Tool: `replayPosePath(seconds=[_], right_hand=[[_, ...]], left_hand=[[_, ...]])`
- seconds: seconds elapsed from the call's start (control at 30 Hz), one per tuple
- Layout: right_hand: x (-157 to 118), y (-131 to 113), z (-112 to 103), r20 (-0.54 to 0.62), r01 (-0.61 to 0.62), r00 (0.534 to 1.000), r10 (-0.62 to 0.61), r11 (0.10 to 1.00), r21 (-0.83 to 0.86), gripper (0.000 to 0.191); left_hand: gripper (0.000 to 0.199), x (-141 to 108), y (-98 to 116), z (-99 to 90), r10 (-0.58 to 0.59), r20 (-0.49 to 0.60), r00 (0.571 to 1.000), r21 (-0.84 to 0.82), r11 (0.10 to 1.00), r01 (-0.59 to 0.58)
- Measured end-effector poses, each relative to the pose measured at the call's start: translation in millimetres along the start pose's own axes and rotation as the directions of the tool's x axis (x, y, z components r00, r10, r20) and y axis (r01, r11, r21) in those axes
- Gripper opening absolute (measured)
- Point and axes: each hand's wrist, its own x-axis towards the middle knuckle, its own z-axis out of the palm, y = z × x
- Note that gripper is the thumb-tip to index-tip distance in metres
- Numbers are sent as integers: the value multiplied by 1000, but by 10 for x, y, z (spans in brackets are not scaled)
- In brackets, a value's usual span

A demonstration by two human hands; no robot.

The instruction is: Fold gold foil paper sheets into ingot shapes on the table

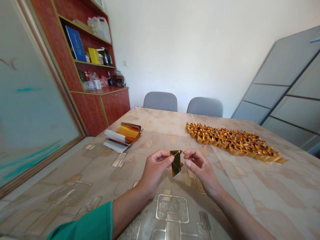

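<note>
My left hand point(157, 166) pinches a partly folded piece of gold foil paper point(176, 163) by its upper left edge, between thumb and fingers. The paper hangs upright above the table, creased, with a pale lower tip. Just right of it is my right hand point(200, 166), fingers curled and thumb apart from them, with nothing visible between them. Its fingertips are very close to the paper's right edge; whether they touch it I cannot tell. Back left lies a stack of gold foil sheets point(128, 132), curled over with white backing showing. At the right stand many folded gold paper ingots point(230, 141) in rows.
A patterned tablecloth point(100, 186) covers the table. Two grey chairs point(160, 101) stand at its far side. Behind on the left is a reddish wooden cabinet point(91, 111) with bottles and boxes; grey panelled doors point(272, 73) are on the right.
</note>
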Motion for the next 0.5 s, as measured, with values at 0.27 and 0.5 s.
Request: replayPosePath(seconds=[0.27,0.5], right_hand=[[-44,90,75,110,-93,990,89,995,31,33],[-19,51,21,161,-89,984,80,995,52,28]], left_hand=[[25,-145,-72,65,-139,97,985,-52,988,145],[28,-116,-33,50,-203,121,972,-94,972,215]])
